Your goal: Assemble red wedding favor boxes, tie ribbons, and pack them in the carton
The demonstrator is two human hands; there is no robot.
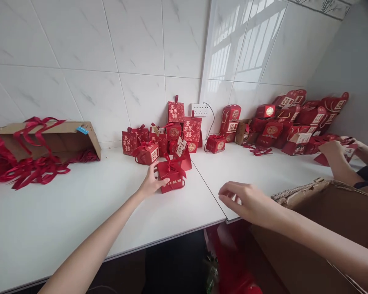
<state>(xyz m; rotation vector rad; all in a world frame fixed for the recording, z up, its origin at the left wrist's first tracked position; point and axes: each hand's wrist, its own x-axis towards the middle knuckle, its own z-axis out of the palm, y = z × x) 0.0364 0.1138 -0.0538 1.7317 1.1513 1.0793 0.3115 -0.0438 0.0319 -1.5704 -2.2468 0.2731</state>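
My left hand (151,182) grips the left side of a small red gift box (172,181), with the thumb across its front. The box stands on the white table, with a red ribbon bow on top and gold characters on its front. Just behind it are a red box with a printed tag (180,148) and another red box with a cord handle (147,153). My right hand (243,202) hovers over the table's front edge with nothing in it, its fingers loosely bent and the thumb a little apart from them.
A cardboard box with red ribbons (93,141) lies on its side at left. Red gift boxes (271,132) crowd the back right. A large open carton (306,188) stands at front right. Another person's hand (334,153) touches a red box. A power strip (200,109) hangs on the wall.
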